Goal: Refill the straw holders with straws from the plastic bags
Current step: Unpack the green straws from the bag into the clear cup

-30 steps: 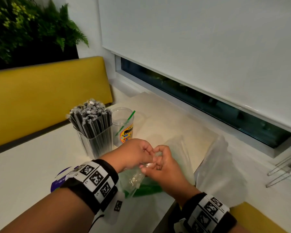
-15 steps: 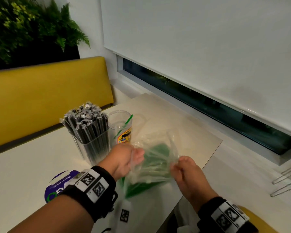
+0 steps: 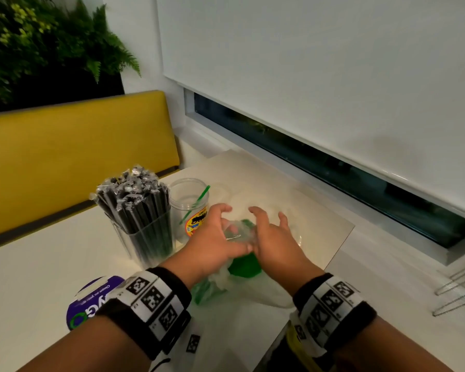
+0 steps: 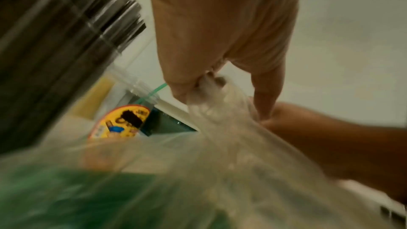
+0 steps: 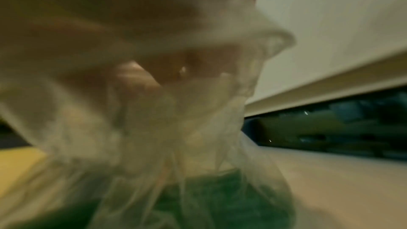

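A clear plastic bag (image 3: 266, 291) of green straws (image 3: 243, 267) lies on the white table (image 3: 38, 277) under both hands. My left hand (image 3: 218, 234) pinches the bag's crumpled film, which the left wrist view shows bunched in the fingers (image 4: 182, 86). My right hand (image 3: 269, 232) is beside it with fingers spread above. In the blurred right wrist view the bag film (image 5: 167, 128) gathers up into that hand. A clear holder (image 3: 145, 237) packed with wrapped black straws stands to the left. Beside it, a clear cup (image 3: 191, 210) holds one green straw (image 3: 199, 200).
A purple round lid (image 3: 89, 302) lies at the near left by my left wrist. A yellow bench back (image 3: 73, 146) runs behind the table. The table's right edge (image 3: 341, 245) meets a white sill with a wire rack (image 3: 459, 294).
The hands were pulling the bag apart half a second ago. They have since come together over it and moved slightly away from me. The bag now lies lower on the table.
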